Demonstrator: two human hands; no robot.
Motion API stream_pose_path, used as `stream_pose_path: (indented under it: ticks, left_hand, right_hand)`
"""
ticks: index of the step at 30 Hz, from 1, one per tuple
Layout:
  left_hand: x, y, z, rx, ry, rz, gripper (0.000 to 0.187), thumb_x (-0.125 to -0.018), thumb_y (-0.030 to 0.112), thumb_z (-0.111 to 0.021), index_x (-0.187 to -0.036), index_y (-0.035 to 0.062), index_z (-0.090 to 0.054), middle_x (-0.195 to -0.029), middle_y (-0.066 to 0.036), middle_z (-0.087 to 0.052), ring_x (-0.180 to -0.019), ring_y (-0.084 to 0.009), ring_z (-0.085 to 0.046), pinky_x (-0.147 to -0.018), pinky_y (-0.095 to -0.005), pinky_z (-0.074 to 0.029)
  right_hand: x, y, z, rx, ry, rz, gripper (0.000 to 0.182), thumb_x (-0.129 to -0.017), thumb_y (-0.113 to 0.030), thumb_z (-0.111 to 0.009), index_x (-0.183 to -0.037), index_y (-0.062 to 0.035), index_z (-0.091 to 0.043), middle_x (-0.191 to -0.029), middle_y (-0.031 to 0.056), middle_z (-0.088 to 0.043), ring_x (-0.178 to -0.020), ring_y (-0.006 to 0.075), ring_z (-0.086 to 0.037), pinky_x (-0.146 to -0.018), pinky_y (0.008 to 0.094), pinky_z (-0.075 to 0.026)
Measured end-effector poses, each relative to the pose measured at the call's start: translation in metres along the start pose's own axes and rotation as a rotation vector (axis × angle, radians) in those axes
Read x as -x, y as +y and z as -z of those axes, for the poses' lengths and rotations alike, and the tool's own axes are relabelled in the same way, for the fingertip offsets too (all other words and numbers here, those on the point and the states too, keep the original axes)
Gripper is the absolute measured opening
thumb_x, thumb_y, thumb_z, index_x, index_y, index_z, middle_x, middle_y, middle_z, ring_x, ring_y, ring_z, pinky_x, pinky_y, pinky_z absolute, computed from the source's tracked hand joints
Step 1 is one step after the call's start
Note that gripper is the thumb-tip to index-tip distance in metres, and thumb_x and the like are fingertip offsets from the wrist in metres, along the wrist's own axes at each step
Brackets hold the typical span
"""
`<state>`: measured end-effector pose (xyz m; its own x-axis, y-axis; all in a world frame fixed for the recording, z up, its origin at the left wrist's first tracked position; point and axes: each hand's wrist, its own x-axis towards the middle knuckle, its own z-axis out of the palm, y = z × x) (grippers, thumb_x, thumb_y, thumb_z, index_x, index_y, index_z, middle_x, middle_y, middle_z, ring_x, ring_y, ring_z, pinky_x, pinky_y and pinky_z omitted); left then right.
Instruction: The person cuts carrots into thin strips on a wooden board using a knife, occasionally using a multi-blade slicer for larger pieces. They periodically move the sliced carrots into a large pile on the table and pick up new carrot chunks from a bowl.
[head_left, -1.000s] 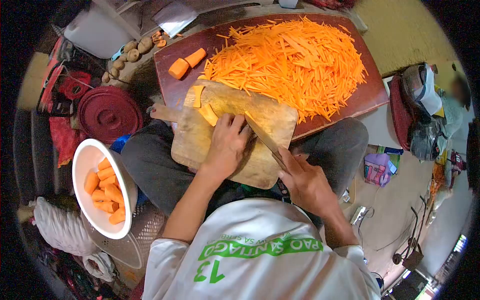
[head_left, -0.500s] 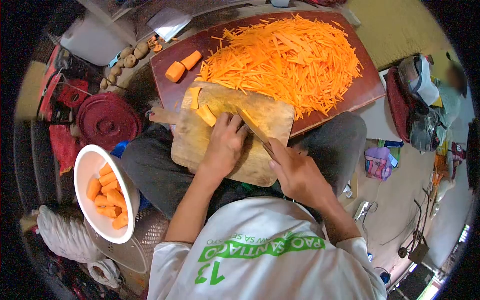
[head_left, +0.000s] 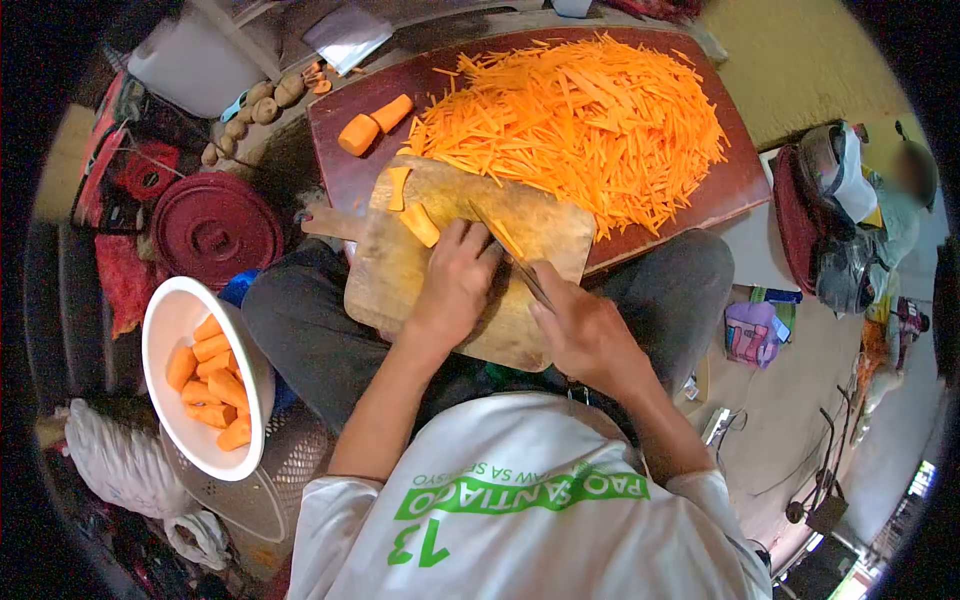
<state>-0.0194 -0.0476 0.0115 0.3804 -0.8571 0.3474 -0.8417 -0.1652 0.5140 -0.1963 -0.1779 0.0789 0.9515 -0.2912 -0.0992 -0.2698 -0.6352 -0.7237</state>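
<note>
A wooden cutting board [head_left: 385, 275] lies across my lap. My right hand [head_left: 590, 330] is closed round the handle of a kitchen knife [head_left: 518, 262], its blade slanting up and left over the board. Close beside the blade, my left hand [head_left: 458, 285] has its fingers curled down on a carrot piece, which they mostly hide. An orange carrot strip [head_left: 508, 238] lies along the blade's right side. Left of my fingers are a flat carrot slice [head_left: 420, 225] and a smaller carrot slice [head_left: 398, 188].
Beyond the board, a heap of carrot strips [head_left: 580, 130] covers much of a dark red tabletop [head_left: 345, 185], with two carrot chunks [head_left: 358, 135] at its left. A white basin [head_left: 152, 360] of peeled carrots [head_left: 212, 370] stands by my left knee, near a red round lid [head_left: 217, 232].
The whole view has shifted slightly. My right hand and the knife have moved a little down and left against the board; my left hand keeps its place.
</note>
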Motion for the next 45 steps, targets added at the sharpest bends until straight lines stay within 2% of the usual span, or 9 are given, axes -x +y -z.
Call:
stream_pose_path:
  ticks: [8,14,17,26,29,32,35,38,45]
  left_hand:
    - [0.002,-0.001,0.001,0.027,0.016,-0.019,0.033,-0.082,0.002,-0.072,-0.115,-0.0033,-0.076,-0.12,-0.016,-0.065,-0.11,-0.0392,-0.059,-0.098,-0.0492,-0.054]
    - [0.002,-0.002,-0.002,0.027,-0.004,-0.006,0.03,-0.082,0.002,-0.07,-0.111,-0.0047,-0.075,-0.113,-0.017,-0.064,-0.108,-0.0384,-0.059,-0.096,-0.0486,-0.055]
    - [0.002,-0.002,0.003,0.05,0.01,-0.017,0.03,-0.081,0.001,-0.07,-0.11,-0.0057,-0.075,-0.11,-0.017,-0.063,-0.107,-0.0386,-0.059,-0.096,-0.0485,-0.054]
    - [0.005,0.002,0.001,-0.068,0.04,-0.02,0.031,-0.082,0.005,-0.068,-0.111,-0.0036,-0.076,-0.109,-0.015,-0.063,-0.105,-0.0369,-0.058,-0.093,-0.0457,-0.053]
    - [0.004,-0.003,0.001,-0.066,0.073,-0.047,0.029,-0.083,0.006,-0.068,-0.109,-0.0026,-0.076,-0.109,-0.014,-0.064,-0.103,-0.0365,-0.058,-0.093,-0.0461,-0.052]
    - [0.007,-0.005,-0.004,-0.033,0.084,-0.043,0.028,-0.083,0.007,-0.068,-0.109,-0.0026,-0.077,-0.109,-0.013,-0.064,-0.102,-0.0364,-0.057,-0.093,-0.0467,-0.052]
    - [0.007,-0.007,-0.009,-0.024,0.059,-0.042,0.03,-0.083,0.008,-0.069,-0.11,-0.0033,-0.076,-0.109,-0.014,-0.064,-0.102,-0.0364,-0.057,-0.093,-0.0469,-0.051]
    - [0.006,-0.005,-0.005,-0.03,0.029,-0.029,0.031,-0.083,0.008,-0.069,-0.111,-0.004,-0.076,-0.11,-0.014,-0.065,-0.103,-0.0362,-0.058,-0.094,-0.0468,-0.052]
    - [0.006,-0.002,0.001,-0.039,0.086,-0.041,0.03,-0.083,0.005,-0.067,-0.11,-0.0051,-0.076,-0.11,-0.016,-0.065,-0.105,-0.0367,-0.06,-0.096,-0.046,-0.052]
  right_hand:
    - [0.002,-0.018,0.018,-0.05,-0.081,-0.088,0.041,-0.107,-0.019,-0.058,-0.143,-0.0014,-0.049,-0.112,0.0329,-0.069,-0.107,0.0531,-0.067,-0.088,0.0581,-0.054]
    - [-0.024,0.001,-0.004,-0.019,0.068,0.094,0.034,-0.107,-0.015,-0.059,-0.138,-0.0014,-0.052,-0.11,0.032,-0.069,-0.107,0.0527,-0.067,-0.085,0.0565,-0.054]
    - [-0.024,-0.003,0.006,0.024,-0.033,-0.037,0.035,-0.107,-0.013,-0.06,-0.139,-0.0022,-0.053,-0.11,0.0316,-0.069,-0.107,0.0525,-0.068,-0.086,0.0564,-0.054]
    - [-0.027,0.003,0.0,0.057,0.028,0.053,0.038,-0.106,-0.01,-0.062,-0.142,-0.0039,-0.052,-0.109,0.0297,-0.069,-0.104,0.0521,-0.068,-0.084,0.0545,-0.056]
    - [-0.019,-0.008,0.009,0.098,-0.043,-0.062,0.041,-0.105,-0.01,-0.063,-0.144,-0.0037,-0.052,-0.109,0.0298,-0.07,-0.105,0.0515,-0.069,-0.084,0.0538,-0.056]
    - [0.002,-0.002,0.001,0.048,0.074,0.063,0.039,-0.104,-0.009,-0.063,-0.142,-0.0025,-0.053,-0.11,0.0304,-0.071,-0.105,0.0509,-0.07,-0.084,0.0531,-0.057]
    - [-0.016,0.001,-0.004,0.058,-0.002,-0.016,0.041,-0.105,-0.01,-0.063,-0.143,-0.0014,-0.053,-0.111,0.0303,-0.071,-0.106,0.0503,-0.07,-0.085,0.0524,-0.058]
    - [-0.036,0.011,-0.011,0.033,0.163,0.215,0.038,-0.106,-0.011,-0.062,-0.142,-0.0028,-0.053,-0.108,0.0303,-0.07,-0.104,0.0517,-0.07,-0.084,0.0533,-0.057]
    - [-0.004,-0.011,0.01,-0.013,-0.016,-0.024,0.039,-0.106,-0.01,-0.062,-0.143,-0.0008,-0.053,-0.103,0.0306,-0.068,-0.101,0.0531,-0.068,-0.083,0.0542,-0.055]
